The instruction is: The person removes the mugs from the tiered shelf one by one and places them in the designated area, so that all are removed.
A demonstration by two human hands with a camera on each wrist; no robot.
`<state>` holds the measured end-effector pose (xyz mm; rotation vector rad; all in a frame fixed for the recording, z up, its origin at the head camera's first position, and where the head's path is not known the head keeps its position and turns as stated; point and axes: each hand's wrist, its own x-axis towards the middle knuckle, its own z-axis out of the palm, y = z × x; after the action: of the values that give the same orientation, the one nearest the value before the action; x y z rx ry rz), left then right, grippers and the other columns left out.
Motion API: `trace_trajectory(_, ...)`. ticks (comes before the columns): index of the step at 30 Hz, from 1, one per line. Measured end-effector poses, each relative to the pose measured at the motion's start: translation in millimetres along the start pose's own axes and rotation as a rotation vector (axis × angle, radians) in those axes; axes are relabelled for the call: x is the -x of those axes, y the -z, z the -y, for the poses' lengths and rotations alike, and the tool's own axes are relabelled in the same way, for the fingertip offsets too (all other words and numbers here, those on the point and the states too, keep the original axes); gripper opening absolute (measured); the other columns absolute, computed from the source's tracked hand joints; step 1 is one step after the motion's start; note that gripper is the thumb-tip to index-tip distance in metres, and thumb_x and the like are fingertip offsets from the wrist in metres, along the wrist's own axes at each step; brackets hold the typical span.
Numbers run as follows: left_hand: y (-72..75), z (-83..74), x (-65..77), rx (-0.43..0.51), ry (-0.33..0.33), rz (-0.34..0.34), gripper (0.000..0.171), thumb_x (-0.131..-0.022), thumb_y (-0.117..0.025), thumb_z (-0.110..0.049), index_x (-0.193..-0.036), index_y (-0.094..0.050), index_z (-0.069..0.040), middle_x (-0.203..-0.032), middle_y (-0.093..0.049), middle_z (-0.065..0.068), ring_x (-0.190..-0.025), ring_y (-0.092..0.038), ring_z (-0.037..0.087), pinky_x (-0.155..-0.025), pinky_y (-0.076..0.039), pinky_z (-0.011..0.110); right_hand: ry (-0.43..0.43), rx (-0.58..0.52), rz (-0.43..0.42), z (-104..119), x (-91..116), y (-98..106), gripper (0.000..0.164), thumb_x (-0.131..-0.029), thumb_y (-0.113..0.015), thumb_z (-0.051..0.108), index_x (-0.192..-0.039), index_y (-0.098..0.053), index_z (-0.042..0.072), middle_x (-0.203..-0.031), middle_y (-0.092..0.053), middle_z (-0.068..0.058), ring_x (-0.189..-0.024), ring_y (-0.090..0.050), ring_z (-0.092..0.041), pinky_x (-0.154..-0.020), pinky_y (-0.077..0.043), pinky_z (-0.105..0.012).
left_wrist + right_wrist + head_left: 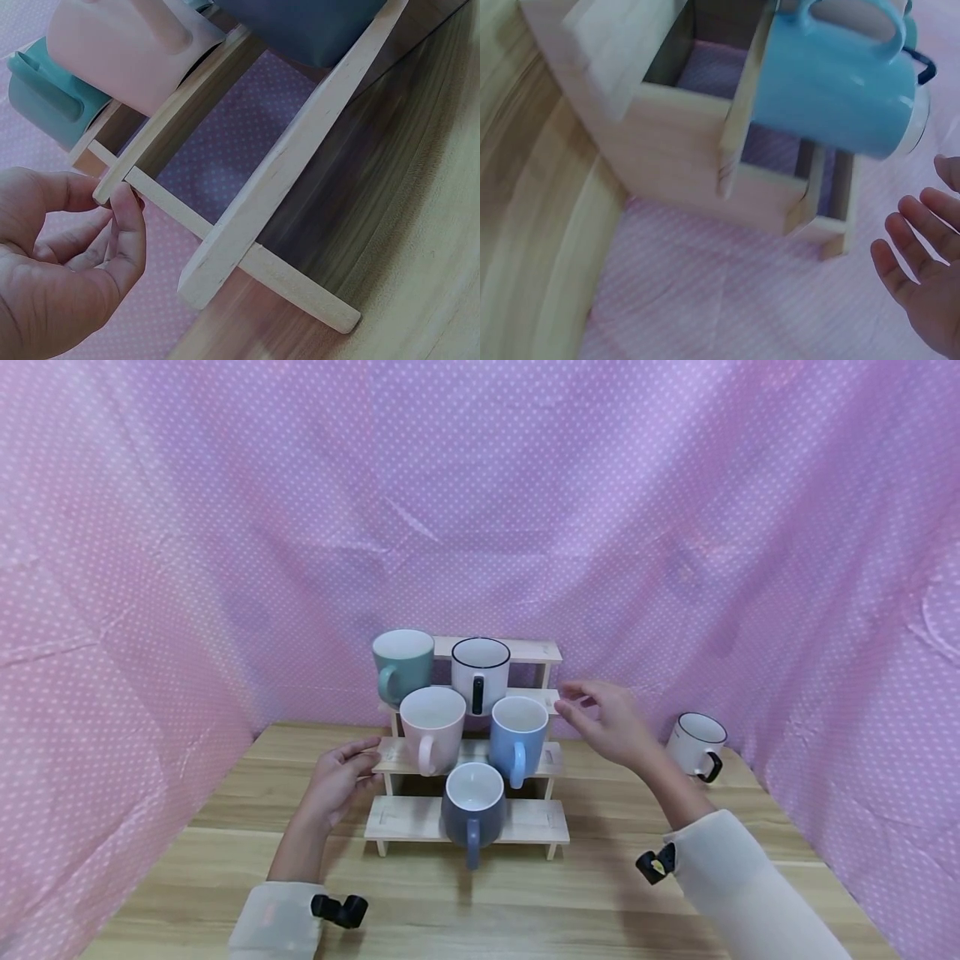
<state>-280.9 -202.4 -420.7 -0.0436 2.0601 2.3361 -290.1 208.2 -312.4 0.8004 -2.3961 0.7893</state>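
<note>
A tiered wooden stand [408, 817] carries several mugs. My left hand [340, 780] pinches the left end of its second step [124, 169] between thumb and fingers. My right hand [611, 720], fingers spread and holding nothing, hovers by the stand's right side, apart from the blue mug [519, 737] on the second step. On that same step sits a pink mug [433, 735]. The step above bears a green mug [414, 675] and a white mug with a black rim [491, 683]. A grey mug [483, 822] stands on the lowest step, handle toward me.
Another white mug with a black rim and handle [688, 752] stands on the wooden table [525, 906] at the right, beyond my right forearm. Pink dotted cloth [480, 510] hangs behind and along both sides. The stand's top step [525, 650] rises at the back.
</note>
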Motion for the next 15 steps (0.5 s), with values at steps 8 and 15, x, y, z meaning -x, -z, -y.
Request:
trace_trajectory(8, 0.2, 0.1, 0.0, 0.001, -0.001, -0.001, 0.045, -0.103, -0.055, -0.002, -0.146, -0.045, 0.01, -0.106, -0.061, 0.005, -0.084, -0.063, 0.009, -0.074, -0.059, 0.018, 0.05, -0.002, 0.074, 26.7, -11.8, -8.2, 0.039, -0.1, -0.069, 0.028, -0.129, -0.067, 0.002, -0.124, -0.071, -0.015, -0.109, -0.069, -0.031, -0.09, -0.06, -0.049)
trace_trajectory(15, 0.3, 0.6, -0.2, -0.004, -0.001, 0.002, 0.046, -0.103, -0.055, -0.003, -0.146, -0.044, 0.01, -0.109, -0.06, 0.007, -0.085, -0.063, 0.01, -0.075, -0.059, 0.018, 0.112, -0.023, 0.106, 38.1, -21.4, -21.8, 0.037, -0.099, -0.07, 0.024, -0.127, -0.068, -0.001, -0.122, -0.071, -0.017, -0.105, -0.069, -0.03, -0.088, -0.061, -0.049)
